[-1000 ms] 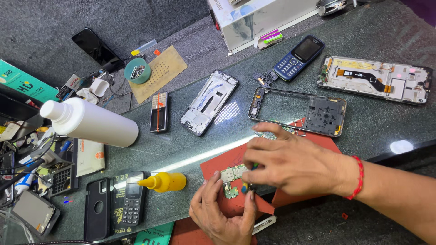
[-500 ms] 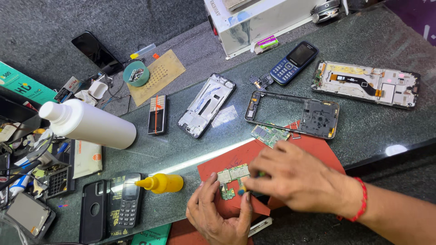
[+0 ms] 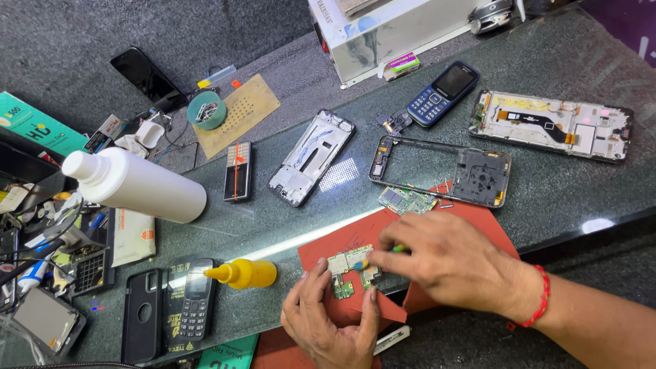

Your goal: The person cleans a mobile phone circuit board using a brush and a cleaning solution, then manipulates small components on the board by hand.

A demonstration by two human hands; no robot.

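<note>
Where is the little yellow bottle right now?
In the head view, the yellow bottle lies on its side at the near edge of the counter, left of the left hand, just right of a dark keypad phone.
</note>
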